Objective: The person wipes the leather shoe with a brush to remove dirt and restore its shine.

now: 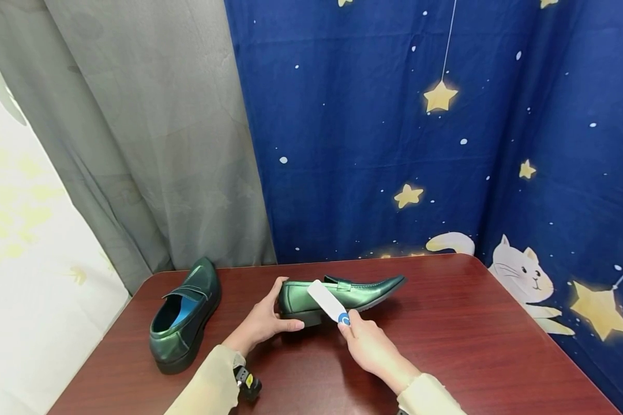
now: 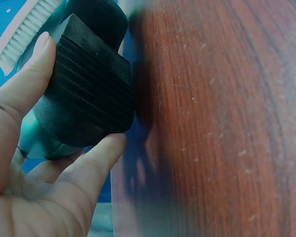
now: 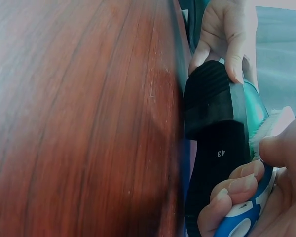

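Observation:
A green loafer is held just above the table, its toe pointing right. My left hand grips it round the heel, thumb at the near side of the black heel block. In my right hand is a white-and-blue brush, gripped by its handle. The brush's white bristles lie against the loafer's near side in the right wrist view. That view also shows the dark sole, marked 43.
A second green loafer with a blue insole stands at the table's left. The reddish-brown table ends at a grey curtain and a blue star-patterned curtain.

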The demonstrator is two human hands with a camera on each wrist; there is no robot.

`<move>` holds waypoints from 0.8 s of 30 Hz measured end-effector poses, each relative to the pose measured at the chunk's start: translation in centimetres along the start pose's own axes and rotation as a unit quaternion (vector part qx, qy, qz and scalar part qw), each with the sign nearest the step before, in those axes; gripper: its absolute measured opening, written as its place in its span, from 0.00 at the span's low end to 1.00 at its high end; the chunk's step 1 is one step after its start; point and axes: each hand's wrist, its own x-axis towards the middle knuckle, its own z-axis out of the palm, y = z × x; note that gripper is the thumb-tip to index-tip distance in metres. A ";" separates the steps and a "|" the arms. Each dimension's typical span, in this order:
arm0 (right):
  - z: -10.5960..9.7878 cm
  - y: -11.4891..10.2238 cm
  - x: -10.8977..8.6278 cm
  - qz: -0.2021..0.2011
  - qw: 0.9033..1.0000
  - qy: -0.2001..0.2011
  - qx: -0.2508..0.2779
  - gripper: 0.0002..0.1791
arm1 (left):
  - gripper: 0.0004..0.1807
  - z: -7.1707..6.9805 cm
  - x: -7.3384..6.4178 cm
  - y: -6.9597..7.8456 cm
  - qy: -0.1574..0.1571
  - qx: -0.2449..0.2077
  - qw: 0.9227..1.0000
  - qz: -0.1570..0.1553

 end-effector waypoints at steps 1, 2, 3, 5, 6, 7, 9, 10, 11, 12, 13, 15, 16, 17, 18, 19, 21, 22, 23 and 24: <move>-0.1 0.1 0.0 0.000 1.000 0.001 0.000 0.10 | 0.55 0.0 0.0 0.0 0.000 0.000 1.000 0.001; -0.2 0.2 -0.1 0.000 1.000 0.003 -0.001 0.10 | 0.55 0.0 0.0 0.0 -0.001 0.001 1.000 0.002; -0.3 0.3 -0.1 0.000 1.000 0.004 -0.001 0.10 | 0.55 0.0 0.1 -0.1 -0.001 0.001 1.000 0.002; -0.4 0.5 -0.1 0.002 1.000 0.004 -0.001 0.10 | 0.55 0.0 0.1 -0.1 0.000 0.002 1.000 0.002; -0.5 0.5 -0.2 0.004 1.000 0.004 -0.002 0.10 | 0.55 0.0 0.1 -0.1 0.000 0.003 1.000 0.001; -0.6 0.6 -0.2 0.005 1.000 0.003 -0.002 0.10 | 0.55 0.0 0.1 -0.1 0.001 0.002 1.000 0.000; -0.7 0.8 -0.3 0.008 1.000 0.001 -0.003 0.10 | 0.55 0.0 0.1 -0.1 0.002 0.002 1.000 -0.003; -0.8 0.9 -0.3 0.009 1.000 0.000 -0.004 0.11 | 0.55 0.0 0.1 -0.1 0.002 0.001 1.000 -0.004; -0.9 1.1 -0.3 0.011 1.000 -0.002 -0.003 0.11 | 0.55 0.0 0.1 0.0 0.003 0.001 1.000 -0.005; -1.1 1.2 -0.4 0.011 1.000 -0.003 -0.001 0.11 | 0.55 0.0 0.0 0.0 0.003 0.001 1.000 -0.007; -1.2 1.3 -0.4 0.012 1.000 -0.004 0.001 0.11 | 0.55 0.0 0.0 0.0 0.003 0.001 1.000 -0.008; -1.4 1.5 -0.4 0.012 1.000 -0.004 0.003 0.10 | 0.55 0.0 0.0 0.0 0.002 0.001 1.000 -0.010; -1.5 1.6 -0.5 0.012 1.000 -0.003 0.004 0.10 | 0.55 0.0 -0.1 0.1 0.002 0.001 1.000 -0.011; -1.7 1.7 -0.5 0.012 1.000 -0.003 0.005 0.10 | 0.55 0.0 -0.1 0.1 0.003 0.001 1.000 -0.013; -1.8 1.8 -0.5 0.013 1.000 -0.002 0.003 0.10 | 0.55 0.0 -0.1 0.1 0.002 0.000 1.000 -0.013; -1.9 1.8 -0.6 0.014 1.000 -0.002 0.001 0.10 | 0.55 0.0 -0.1 0.1 0.002 0.001 1.000 -0.013; -2.1 1.9 -0.6 0.017 1.000 -0.001 -0.005 0.10 | 0.55 0.0 -0.1 0.1 0.002 0.001 1.000 -0.012; -2.2 2.0 -0.6 0.019 1.000 -0.001 -0.006 0.10 | 0.55 0.0 -0.1 0.1 0.002 0.001 1.000 -0.011; -2.2 2.0 -0.6 0.020 1.000 -0.001 -0.008 0.09 | 0.55 0.0 0.0 0.0 0.002 0.002 1.000 -0.010; -2.3 2.1 -0.6 0.022 1.000 -0.001 -0.009 0.09 | 0.55 0.0 0.0 0.0 0.003 0.003 1.000 -0.009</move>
